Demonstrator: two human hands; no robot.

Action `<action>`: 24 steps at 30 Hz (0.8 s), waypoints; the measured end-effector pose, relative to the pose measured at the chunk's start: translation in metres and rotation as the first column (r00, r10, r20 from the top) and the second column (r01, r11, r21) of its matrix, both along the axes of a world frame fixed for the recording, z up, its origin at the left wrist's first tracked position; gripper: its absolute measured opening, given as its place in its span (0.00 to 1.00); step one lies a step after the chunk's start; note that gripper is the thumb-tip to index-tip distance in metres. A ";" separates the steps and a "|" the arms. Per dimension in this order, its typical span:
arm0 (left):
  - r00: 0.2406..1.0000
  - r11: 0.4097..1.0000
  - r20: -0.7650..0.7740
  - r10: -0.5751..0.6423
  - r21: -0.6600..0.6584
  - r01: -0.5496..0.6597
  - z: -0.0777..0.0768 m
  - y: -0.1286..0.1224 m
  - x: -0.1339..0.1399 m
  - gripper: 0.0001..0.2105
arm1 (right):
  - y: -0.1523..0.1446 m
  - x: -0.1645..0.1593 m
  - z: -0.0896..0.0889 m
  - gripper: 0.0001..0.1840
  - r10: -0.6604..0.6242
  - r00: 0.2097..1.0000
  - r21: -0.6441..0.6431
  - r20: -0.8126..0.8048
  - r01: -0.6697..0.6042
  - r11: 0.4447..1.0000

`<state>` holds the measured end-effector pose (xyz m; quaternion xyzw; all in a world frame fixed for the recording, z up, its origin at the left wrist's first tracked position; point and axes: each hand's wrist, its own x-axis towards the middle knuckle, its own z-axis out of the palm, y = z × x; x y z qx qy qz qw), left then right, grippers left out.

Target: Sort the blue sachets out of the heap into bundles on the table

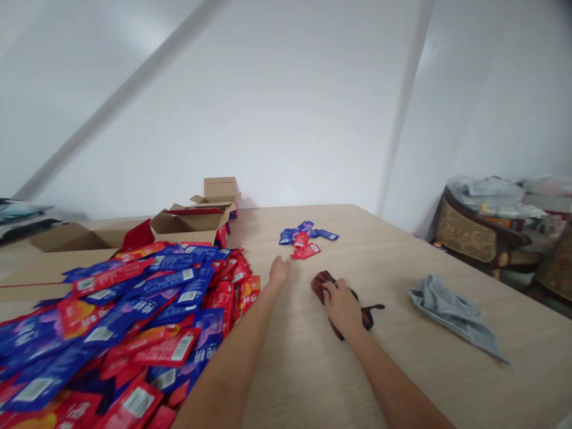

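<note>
My left hand reaches over the table just short of a red sachet. Its fingers are mostly hidden behind the back of the hand, so I cannot see whether they touch or hold anything. My right hand lies on a crumpled dark reddish-brown cloth item with black edging and a black strap, its fingers bent onto the fabric. Beyond both hands, several blue sachets and red ones form a small loose group. A big heap of blue and red sachets covers the left side.
Open cardboard boxes stand behind the heap, along the white wall. A grey cloth lies on the wooden table to the right. Past the table's right edge, a patterned armchair carries bags and other items.
</note>
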<state>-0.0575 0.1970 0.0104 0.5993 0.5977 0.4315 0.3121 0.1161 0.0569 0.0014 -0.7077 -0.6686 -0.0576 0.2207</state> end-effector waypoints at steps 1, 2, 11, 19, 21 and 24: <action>0.998 1.000 -0.059 -0.010 0.020 0.012 -0.003 0.006 0.007 0.16 | 0.001 0.000 0.000 0.13 0.002 1.000 0.006 -0.005 -0.002 1.000; 0.993 0.999 -0.114 -0.024 0.039 0.029 -0.006 0.011 0.013 0.17 | 0.001 -0.001 0.000 0.13 0.004 1.000 0.011 -0.010 -0.004 1.000; 0.912 0.984 -0.389 -0.125 0.067 0.164 -0.004 0.036 0.039 0.12 | 0.003 -0.002 0.004 0.14 0.006 0.999 0.009 -0.050 -0.006 1.000; 0.958 0.994 -0.279 -0.065 0.067 0.087 -0.013 -0.036 0.044 0.09 | 0.003 0.005 0.000 0.16 0.023 0.975 0.044 -0.219 -0.014 0.999; 0.992 0.999 -0.124 -0.031 -0.025 0.028 -0.019 -0.060 0.045 0.11 | 0.003 0.010 -0.001 0.17 0.044 0.936 0.130 -0.349 0.002 0.991; 0.999 0.987 -0.024 -0.026 -0.160 0.022 -0.027 -0.093 0.038 0.13 | -0.002 0.012 0.004 0.19 0.135 0.864 0.293 -0.485 0.016 0.956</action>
